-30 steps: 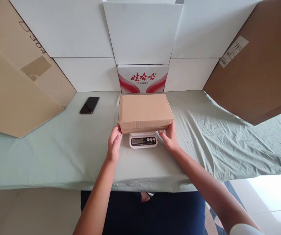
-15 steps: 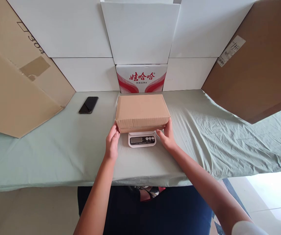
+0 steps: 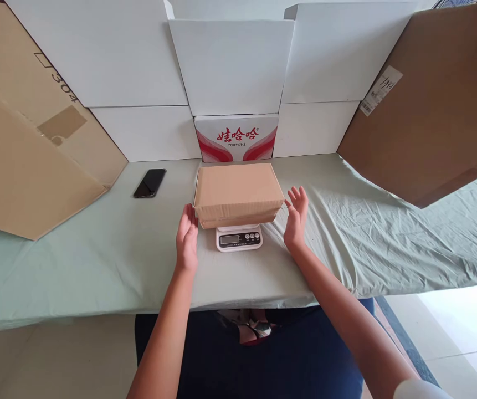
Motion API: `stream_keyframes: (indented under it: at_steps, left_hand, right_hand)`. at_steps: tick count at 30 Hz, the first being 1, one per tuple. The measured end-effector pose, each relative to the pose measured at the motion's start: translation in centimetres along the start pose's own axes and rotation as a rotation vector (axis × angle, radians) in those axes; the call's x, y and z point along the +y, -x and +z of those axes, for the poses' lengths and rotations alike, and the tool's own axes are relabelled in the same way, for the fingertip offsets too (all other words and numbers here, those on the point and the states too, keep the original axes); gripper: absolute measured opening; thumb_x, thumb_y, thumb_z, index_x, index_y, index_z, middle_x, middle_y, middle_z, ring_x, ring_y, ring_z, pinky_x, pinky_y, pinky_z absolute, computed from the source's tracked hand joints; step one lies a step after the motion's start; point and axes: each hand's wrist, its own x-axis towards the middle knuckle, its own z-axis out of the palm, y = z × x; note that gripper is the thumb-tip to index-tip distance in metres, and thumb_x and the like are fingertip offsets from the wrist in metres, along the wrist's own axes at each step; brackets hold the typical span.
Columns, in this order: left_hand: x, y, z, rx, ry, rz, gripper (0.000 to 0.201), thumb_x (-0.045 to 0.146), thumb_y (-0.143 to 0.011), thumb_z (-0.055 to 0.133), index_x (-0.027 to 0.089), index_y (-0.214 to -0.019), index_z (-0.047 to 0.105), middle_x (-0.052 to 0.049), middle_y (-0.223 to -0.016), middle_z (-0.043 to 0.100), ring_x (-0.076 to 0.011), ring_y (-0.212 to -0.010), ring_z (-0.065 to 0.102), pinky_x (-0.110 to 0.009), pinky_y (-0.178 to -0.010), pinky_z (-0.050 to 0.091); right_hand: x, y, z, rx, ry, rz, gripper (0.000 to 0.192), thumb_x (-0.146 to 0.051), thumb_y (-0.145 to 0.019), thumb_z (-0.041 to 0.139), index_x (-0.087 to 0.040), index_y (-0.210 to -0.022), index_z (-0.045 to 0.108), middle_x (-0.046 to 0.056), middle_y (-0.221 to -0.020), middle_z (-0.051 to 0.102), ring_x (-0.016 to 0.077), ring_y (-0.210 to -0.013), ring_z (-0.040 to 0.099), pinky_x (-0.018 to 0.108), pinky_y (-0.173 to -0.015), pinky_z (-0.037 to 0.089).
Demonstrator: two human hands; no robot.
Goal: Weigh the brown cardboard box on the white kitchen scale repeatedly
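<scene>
A closed brown cardboard box (image 3: 238, 188) rests on a small white kitchen scale (image 3: 239, 247), covering its weighing platform. Only the scale's front panel shows, with a grey display and round buttons; I cannot read any figure on it. My left hand (image 3: 187, 238) is beside the box's left front corner, fingers stretched out and close to the cardboard; whether they touch it I cannot tell. To the right of the box, my right hand (image 3: 296, 219) is open with its fingers spread, and it grips nothing.
A black phone (image 3: 150, 183) lies on the green tablecloth (image 3: 117, 255) at left. White boxes (image 3: 232, 66) and a red-and-white carton (image 3: 237, 138) stand along the back. Large brown cardboard panels rise at the left (image 3: 34, 144) and right (image 3: 425, 111).
Both hands have let go of the box; the right has moved away to the right and spread its fingers. The box stays on the scale. The camera view has shifted slightly.
</scene>
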Motion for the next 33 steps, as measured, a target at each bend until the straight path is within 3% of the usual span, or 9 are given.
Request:
stream_keyframes:
  at_steps: [3,8,17,20,23,26,29,33]
  left_hand:
    - [-0.1,0.1,0.1,-0.071,-0.060,-0.010,0.070,0.052,-0.093,0.059,0.028,-0.157,0.045,-0.008,-0.170,0.038,-0.0300,-0.160,0.030,-0.046,-0.130,0.026]
    - [0.2,0.5,0.3,-0.150,-0.138,-0.026,0.066,0.052,-0.096,0.054,0.026,-0.157,0.046,-0.009,-0.165,0.046,-0.0309,-0.158,0.035,-0.047,-0.130,0.027]
    - [0.2,0.6,0.2,-0.125,-0.139,-0.035,0.066,0.053,-0.095,0.055,0.025,-0.155,0.049,-0.009,-0.164,0.048,-0.0306,-0.156,0.037,-0.047,-0.129,0.028]
    - [0.2,0.4,0.2,-0.052,-0.092,-0.026,0.069,0.054,-0.093,0.058,0.027,-0.156,0.048,-0.007,-0.168,0.042,-0.0284,-0.160,0.031,-0.044,-0.130,0.026]
    - [0.2,0.1,-0.1,0.054,-0.005,-0.014,0.071,0.057,-0.091,0.058,0.031,-0.156,0.048,-0.005,-0.171,0.035,-0.0265,-0.161,0.026,-0.041,-0.131,0.024]
    - [0.1,-0.1,-0.4,0.073,0.029,-0.019,0.067,0.059,-0.091,0.056,0.034,-0.153,0.051,-0.003,-0.171,0.036,-0.0258,-0.161,0.027,-0.041,-0.131,0.024]
    - [-0.3,-0.4,-0.6,0.085,0.043,-0.036,0.066,0.058,-0.090,0.055,0.035,-0.152,0.053,-0.003,-0.171,0.036,-0.0244,-0.161,0.027,-0.040,-0.131,0.023]
    - [-0.9,-0.8,-0.7,0.142,0.053,-0.052,0.070,0.060,-0.089,0.054,0.031,-0.152,0.052,-0.006,-0.171,0.035,-0.0233,-0.160,0.028,-0.039,-0.131,0.024]
  right_hand:
    - [-0.3,-0.1,0.1,-0.080,-0.006,0.067,0.060,-0.055,-0.098,0.047,-0.035,-0.154,0.037,0.008,-0.163,0.045,0.0303,-0.154,0.041,0.061,-0.126,0.033]
    - [-0.9,0.5,0.9,-0.325,0.027,0.009,0.061,-0.061,-0.097,0.048,-0.031,-0.151,0.046,0.006,-0.159,0.052,0.0299,-0.148,0.047,0.050,-0.127,0.035]
    - [-0.7,0.9,1.1,-0.323,0.024,0.009,0.062,-0.060,-0.096,0.052,-0.031,-0.150,0.047,0.007,-0.156,0.054,0.0306,-0.146,0.049,0.052,-0.123,0.040]
    - [-0.6,0.5,0.9,-0.246,-0.023,0.026,0.063,-0.060,-0.095,0.053,-0.033,-0.152,0.043,0.006,-0.165,0.044,0.0291,-0.153,0.042,0.053,-0.129,0.032]
    - [0.0,-0.8,0.4,-0.027,-0.136,0.147,0.065,-0.058,-0.093,0.051,-0.034,-0.152,0.039,0.007,-0.170,0.035,0.0282,-0.157,0.039,0.056,-0.130,0.029]
    - [0.8,-2.5,-0.1,0.156,-0.246,0.302,0.066,-0.057,-0.089,0.050,-0.029,-0.148,0.040,0.011,-0.169,0.036,0.0275,-0.154,0.045,0.055,-0.128,0.032]
    - [1.5,-3.6,-0.4,0.207,-0.290,0.404,0.066,-0.058,-0.086,0.051,-0.028,-0.144,0.042,0.012,-0.166,0.040,0.0266,-0.151,0.048,0.054,-0.127,0.035]
    - [2.6,-4.1,-0.6,0.211,-0.299,0.405,0.058,-0.059,-0.087,0.048,-0.029,-0.137,0.047,0.011,-0.160,0.049,0.0262,-0.147,0.053,0.057,-0.125,0.037]
